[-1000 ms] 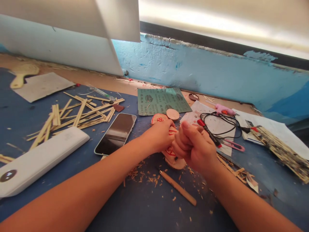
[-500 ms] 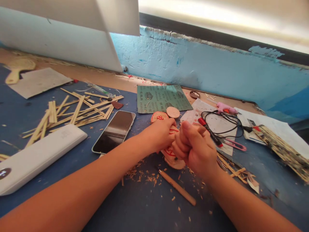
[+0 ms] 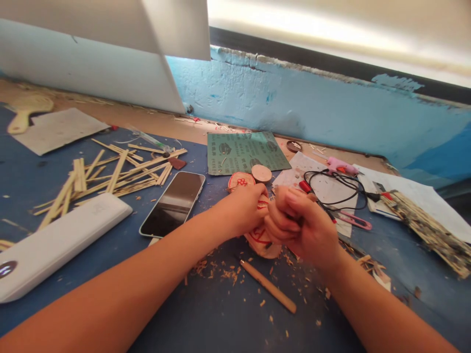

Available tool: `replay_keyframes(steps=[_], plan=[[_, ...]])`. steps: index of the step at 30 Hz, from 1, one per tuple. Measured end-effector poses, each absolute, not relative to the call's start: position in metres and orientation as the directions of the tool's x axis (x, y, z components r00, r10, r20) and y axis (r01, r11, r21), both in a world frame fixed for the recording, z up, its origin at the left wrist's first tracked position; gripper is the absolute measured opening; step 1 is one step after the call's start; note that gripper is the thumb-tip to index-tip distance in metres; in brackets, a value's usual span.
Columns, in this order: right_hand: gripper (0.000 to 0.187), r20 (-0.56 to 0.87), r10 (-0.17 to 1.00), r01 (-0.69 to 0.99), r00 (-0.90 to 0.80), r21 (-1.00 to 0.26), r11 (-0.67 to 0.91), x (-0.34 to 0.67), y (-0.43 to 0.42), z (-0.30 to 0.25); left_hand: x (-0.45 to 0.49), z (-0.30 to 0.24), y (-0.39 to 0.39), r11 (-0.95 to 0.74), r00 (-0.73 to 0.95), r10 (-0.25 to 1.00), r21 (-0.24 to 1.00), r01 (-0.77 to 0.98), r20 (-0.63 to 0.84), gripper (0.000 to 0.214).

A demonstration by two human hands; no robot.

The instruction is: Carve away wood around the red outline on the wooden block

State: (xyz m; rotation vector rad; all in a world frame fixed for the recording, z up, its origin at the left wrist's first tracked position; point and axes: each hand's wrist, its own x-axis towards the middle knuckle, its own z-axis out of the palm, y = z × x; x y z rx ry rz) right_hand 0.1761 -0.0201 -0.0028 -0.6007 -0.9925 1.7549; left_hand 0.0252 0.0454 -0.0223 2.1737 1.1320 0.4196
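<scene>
My left hand (image 3: 249, 210) is closed on a pale wood slice (image 3: 264, 246) with red markings, pressing it against the table. Right beside it, my right hand (image 3: 303, 226) is curled into a fist over the slice. What that fist grips is hidden by the fingers. Below them lies a slim wooden-handled tool (image 3: 269, 288) among curled wood shavings (image 3: 230, 277). Just beyond my left hand rest a round slice with a red flower drawing (image 3: 241, 181) and a plain round slice (image 3: 261, 173).
Left of my forearm are a phone (image 3: 173, 203), a white power bank (image 3: 66, 245) and many thin wooden sticks (image 3: 117, 171). Behind the slices lies green sandpaper (image 3: 246, 152). At right are a pink glue gun (image 3: 340, 165), its black cord, a pink cutter (image 3: 355, 220) and bark (image 3: 430, 225).
My right fist has shifted slightly and turned at the wrist beside the slice. My left hand stays on the wood. The whole view has tilted a little.
</scene>
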Motion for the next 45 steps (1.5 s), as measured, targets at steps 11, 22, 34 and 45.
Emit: replay_keyframes(steps=[11, 22, 34, 45], plan=[[0.045, 0.126, 0.941, -0.493, -0.315, -0.869, -0.049, 0.175, -0.034, 0.009, 0.025, -0.021, 0.044, -0.335, 0.523, 0.849, 0.688, 0.643, -0.075, 0.035], [0.038, 0.171, 0.914, -0.466, -0.368, -0.885, -0.022, 0.170, -0.036, 0.005, 0.026, -0.018, 0.044, -0.365, 0.548, 0.832, 0.659, 0.658, -0.086, 0.019], [0.046, 0.221, 0.952, -0.492, -0.210, -0.866, 0.093, 0.164, -0.042, -0.002, 0.025, -0.020, 0.046, -0.360, 0.543, 0.833, 0.642, 0.677, -0.105, 0.041], [0.054, 0.067, 0.986, -0.514, -0.155, -0.858, -0.023, 0.150, -0.027, -0.002, 0.030, -0.022, 0.038, -0.461, 0.579, 0.812, 0.530, 0.712, -0.071, 0.023]])
